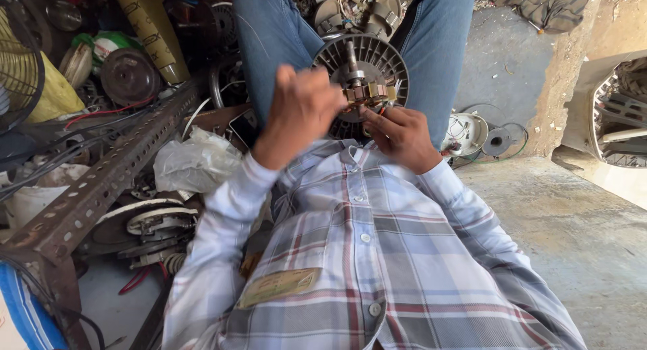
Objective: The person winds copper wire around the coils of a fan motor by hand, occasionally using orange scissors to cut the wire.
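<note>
Fan motor [364,73] on lap; left hand [301,110], right hand [399,134] fingers curled, gripping its hub.

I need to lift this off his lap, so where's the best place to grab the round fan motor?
Probably by the ribbed outer rim of the fan motor, from its far side. The left hand and right hand crowd the centre windings and the near edge, and the shaft sticks up, thin and likely slippery.

Dusty concrete floor [579,235] with a white round motor cover [466,133], black cable coil [500,141], crumpled clear plastic bag [195,162]
</note>
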